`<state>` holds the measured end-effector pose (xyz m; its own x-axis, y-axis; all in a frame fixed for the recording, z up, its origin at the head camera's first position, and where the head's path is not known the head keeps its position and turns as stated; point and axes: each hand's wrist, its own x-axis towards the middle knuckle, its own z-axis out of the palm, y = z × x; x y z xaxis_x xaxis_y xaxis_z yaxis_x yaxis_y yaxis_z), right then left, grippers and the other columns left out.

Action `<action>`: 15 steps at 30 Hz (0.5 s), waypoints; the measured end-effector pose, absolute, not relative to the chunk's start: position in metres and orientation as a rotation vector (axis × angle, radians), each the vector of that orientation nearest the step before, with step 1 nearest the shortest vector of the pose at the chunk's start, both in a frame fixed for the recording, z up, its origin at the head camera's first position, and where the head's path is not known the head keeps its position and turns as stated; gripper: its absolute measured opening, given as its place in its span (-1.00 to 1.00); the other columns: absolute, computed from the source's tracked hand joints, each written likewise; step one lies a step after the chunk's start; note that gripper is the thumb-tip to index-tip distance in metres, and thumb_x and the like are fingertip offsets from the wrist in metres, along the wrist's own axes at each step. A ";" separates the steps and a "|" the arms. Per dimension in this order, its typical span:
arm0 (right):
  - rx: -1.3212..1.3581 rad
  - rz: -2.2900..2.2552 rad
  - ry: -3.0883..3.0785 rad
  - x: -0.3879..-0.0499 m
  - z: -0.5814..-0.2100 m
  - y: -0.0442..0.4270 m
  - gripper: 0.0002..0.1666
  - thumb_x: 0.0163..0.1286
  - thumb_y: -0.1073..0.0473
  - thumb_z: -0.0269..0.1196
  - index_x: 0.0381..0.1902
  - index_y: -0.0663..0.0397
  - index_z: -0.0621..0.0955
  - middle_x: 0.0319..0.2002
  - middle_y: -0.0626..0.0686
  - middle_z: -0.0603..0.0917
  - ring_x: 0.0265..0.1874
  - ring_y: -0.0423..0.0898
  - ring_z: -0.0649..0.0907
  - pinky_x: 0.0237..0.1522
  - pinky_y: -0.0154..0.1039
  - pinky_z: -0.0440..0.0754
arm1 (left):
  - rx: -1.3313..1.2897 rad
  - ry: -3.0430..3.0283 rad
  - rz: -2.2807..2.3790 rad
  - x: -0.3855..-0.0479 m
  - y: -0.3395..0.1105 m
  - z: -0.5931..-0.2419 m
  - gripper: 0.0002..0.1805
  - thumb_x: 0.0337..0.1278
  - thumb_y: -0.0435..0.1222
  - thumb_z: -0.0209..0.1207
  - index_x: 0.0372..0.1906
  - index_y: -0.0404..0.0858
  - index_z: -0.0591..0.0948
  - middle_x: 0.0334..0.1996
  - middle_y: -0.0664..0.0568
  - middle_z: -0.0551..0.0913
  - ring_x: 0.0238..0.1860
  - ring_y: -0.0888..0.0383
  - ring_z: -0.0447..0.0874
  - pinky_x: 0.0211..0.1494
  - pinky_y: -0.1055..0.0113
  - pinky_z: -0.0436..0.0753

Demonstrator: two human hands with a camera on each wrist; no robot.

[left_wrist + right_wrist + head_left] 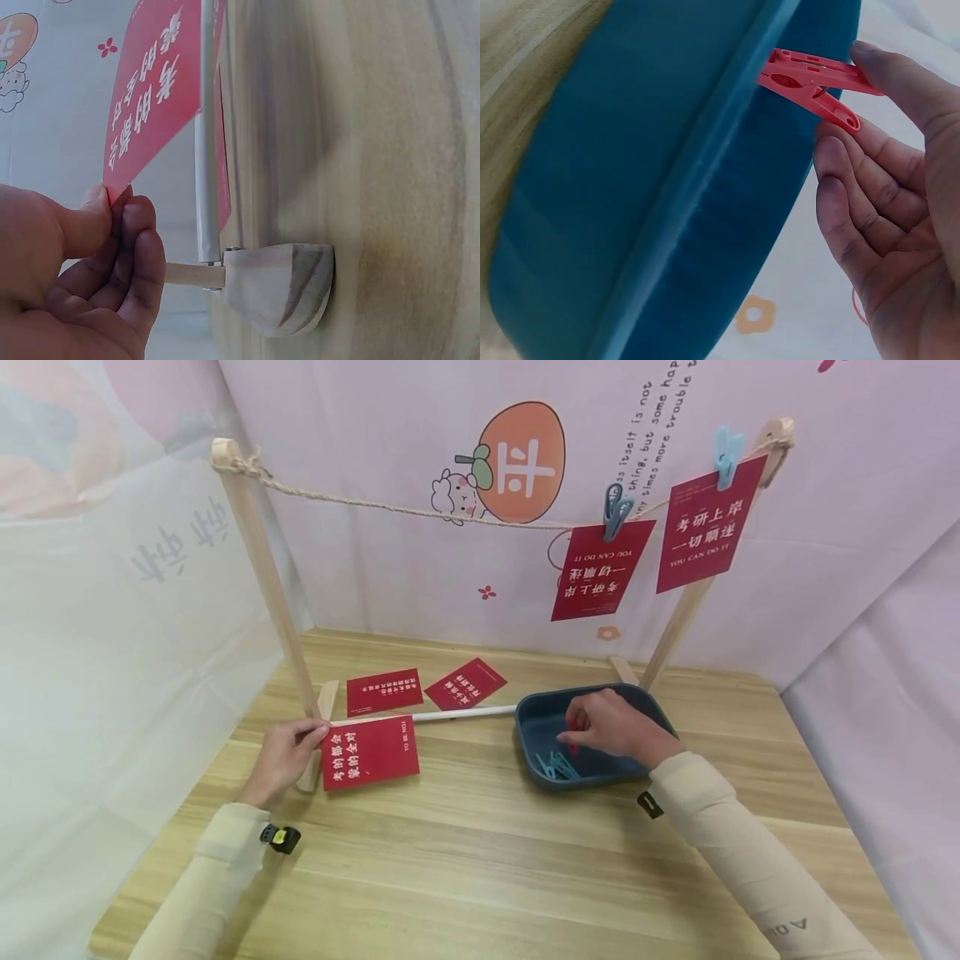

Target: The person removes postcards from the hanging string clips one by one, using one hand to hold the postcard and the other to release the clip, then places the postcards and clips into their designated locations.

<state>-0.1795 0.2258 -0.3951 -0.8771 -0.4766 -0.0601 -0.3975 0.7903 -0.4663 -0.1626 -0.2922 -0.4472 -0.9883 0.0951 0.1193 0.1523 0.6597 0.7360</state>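
My left hand [281, 760] pinches the left corner of a red card [378, 760] between thumb and fingers. White lettering covers the card, which is held above the wooden table near the left post's foot. In the left wrist view the same card [154, 90] tilts away from the fingertips. Over the dark blue basin [536, 720], my right hand [618, 724] grips a red clothespin [810, 81] by its two handles, thumb on one and fingers on the other. Several light blue clothespins [557, 767] lie inside the basin.
A rope [360, 503] runs between two wooden posts. Two red cards hang at its right, one by a dark blue clothespin [617, 514], another by a light blue clothespin [726, 456]. Two more red cards [384, 691] lie behind a white rod [472, 713].
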 end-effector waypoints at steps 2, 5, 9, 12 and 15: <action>-0.699 -0.666 2.810 -0.180 -0.397 0.227 -0.70 0.33 0.02 0.53 -0.16 0.12 0.76 -0.40 -0.08 0.79 -0.47 -0.23 0.65 -0.34 -0.37 0.71 | -0.231 -2.804 -1.224 -0.164 -0.292 -0.448 -0.69 0.59 -0.38 0.10 0.14 -0.53 0.68 0.00 -0.44 0.76 -0.01 -0.23 0.78 -0.12 0.63 0.61; -0.698 -0.664 2.810 -0.180 -0.399 0.228 -0.72 0.33 0.02 0.53 -0.19 0.09 0.76 -0.43 -0.10 0.78 -0.48 -0.23 0.64 -0.36 -0.38 0.70 | -0.257 -2.827 -1.193 -0.165 -0.291 -0.450 -0.70 0.58 -0.39 0.12 0.14 -0.52 0.68 -0.02 -0.43 0.77 -0.06 -0.19 0.77 -0.16 0.60 0.62; -0.690 -0.687 2.787 -0.179 -0.401 0.229 -0.76 0.34 0.04 0.52 -0.21 0.06 0.76 -0.44 -0.11 0.77 -0.49 -0.23 0.65 -0.37 -0.37 0.71 | -0.242 -2.881 -1.194 -0.165 -0.290 -0.453 -0.68 0.59 -0.38 0.10 0.20 -0.51 0.65 0.01 -0.43 0.75 -0.08 -0.14 0.76 -0.17 0.56 0.65; -0.691 -0.700 2.774 -0.178 -0.404 0.230 -0.76 0.35 0.05 0.51 -0.20 0.08 0.76 -0.44 -0.11 0.78 -0.48 -0.24 0.65 -0.37 -0.38 0.70 | -0.228 -2.906 -1.198 -0.165 -0.288 -0.454 -0.67 0.60 -0.38 0.08 0.22 -0.52 0.63 0.03 -0.44 0.74 -0.08 -0.13 0.75 -0.19 0.55 0.66; -0.697 -0.695 2.777 -0.178 -0.405 0.230 -0.76 0.35 0.05 0.51 -0.20 0.08 0.76 -0.44 -0.11 0.78 -0.48 -0.25 0.65 -0.37 -0.38 0.70 | -0.241 -2.911 -1.184 -0.165 -0.286 -0.453 -0.68 0.60 -0.38 0.09 0.19 -0.53 0.65 0.01 -0.43 0.75 -0.11 -0.10 0.75 -0.22 0.53 0.66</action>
<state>-0.1778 0.2304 -0.4052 -0.8702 -0.4874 -0.0721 -0.3960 0.7788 -0.4864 -0.1649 -0.2864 -0.4526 -0.9883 0.1449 0.0484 0.1376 0.7060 0.6948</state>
